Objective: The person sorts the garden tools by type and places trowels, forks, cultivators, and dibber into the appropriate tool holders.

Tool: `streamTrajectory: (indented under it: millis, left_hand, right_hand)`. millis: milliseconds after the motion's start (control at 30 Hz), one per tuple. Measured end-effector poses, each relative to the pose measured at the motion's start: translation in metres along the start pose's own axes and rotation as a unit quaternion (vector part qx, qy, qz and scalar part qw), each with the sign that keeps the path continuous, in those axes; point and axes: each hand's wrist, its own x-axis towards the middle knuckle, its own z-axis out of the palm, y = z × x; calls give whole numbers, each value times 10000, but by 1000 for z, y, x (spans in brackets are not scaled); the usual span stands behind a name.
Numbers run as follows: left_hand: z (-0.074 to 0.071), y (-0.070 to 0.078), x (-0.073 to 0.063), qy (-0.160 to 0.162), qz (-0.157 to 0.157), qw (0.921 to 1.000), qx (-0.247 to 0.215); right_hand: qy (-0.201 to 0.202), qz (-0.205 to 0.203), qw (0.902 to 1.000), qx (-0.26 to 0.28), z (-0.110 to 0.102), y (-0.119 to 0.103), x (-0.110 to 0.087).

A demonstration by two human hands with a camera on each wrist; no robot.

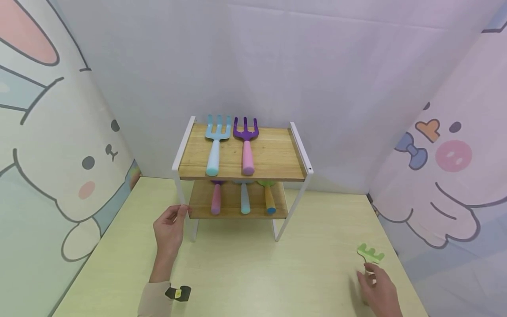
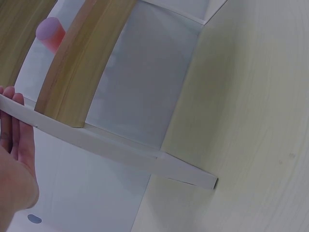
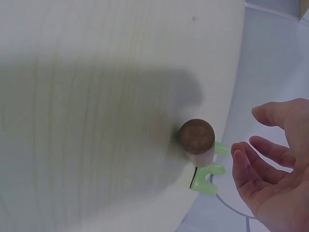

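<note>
With thumb and fingertips my left hand (image 1: 168,231) grips the white side leg (image 2: 96,142) of a two-tier wooden rack, level with its lower shelf. At the lower right of the head view my right hand (image 1: 379,288) is over a small hand rake (image 1: 371,254) with a light green head. In the right wrist view the rake's brown handle end (image 3: 197,137) shows beside the hand, whose thumb and fingers are spread apart around nothing. The rake lies on the table, its prongs toward the back.
The upper shelf (image 1: 273,154) bears a light blue garden fork (image 1: 214,154) and a purple one with a pink handle (image 1: 247,156). Below, pink, pale blue and yellow handles (image 1: 270,200) point forward on the lower shelf. Cartoon-printed cloth walls (image 1: 277,66) enclose the table (image 1: 245,273).
</note>
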Motion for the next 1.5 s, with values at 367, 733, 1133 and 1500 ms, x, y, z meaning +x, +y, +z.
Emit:
streamTrajectory:
  millis: [367, 733, 1133, 1500]
  left_hand:
    - [-1, -2, 0, -12, -33, 10000, 0]
    - [-1, -2, 1, -25, 38, 9999, -123]
    - [-1, -2, 0, -43, 64, 9999, -85]
    - [-3, -21, 3, 27, 50, 9999, -133]
  right_hand:
    - [-1037, 1291, 9861, -136, -7, 13, -5]
    - [-1404, 1653, 9760, -220, -3, 23, -4]
    - [-2055, 1881, 9604, 52, -10, 33, 2]
    - [-2423, 2370, 9400, 399, -18, 38, 6]
